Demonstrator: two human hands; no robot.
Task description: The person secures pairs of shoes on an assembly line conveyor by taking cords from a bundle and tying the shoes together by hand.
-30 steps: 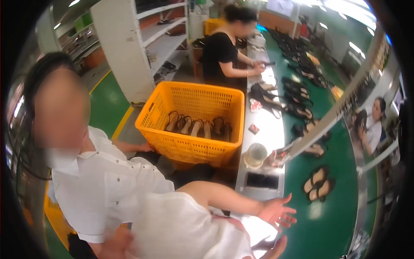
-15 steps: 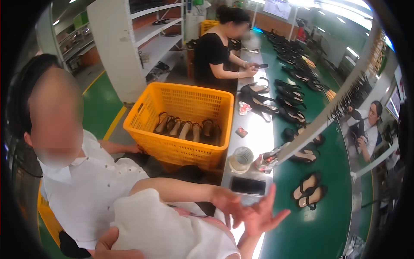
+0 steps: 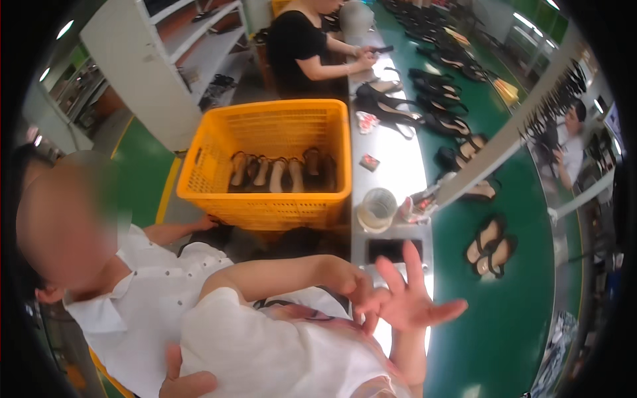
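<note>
No writing or numbers can be read.

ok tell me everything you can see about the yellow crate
The crate is a deep, open-topped, roughly rectangular box, orange-yellow and plastic-looking, with a thick rim and walls pierced by rows of small slots. It stands upright, left of the metal bench; what it rests on is hidden. Several sandals with dark straps stand in a row inside. A co-worker's hand is near its lower left corner; whether they touch is unclear.
</note>
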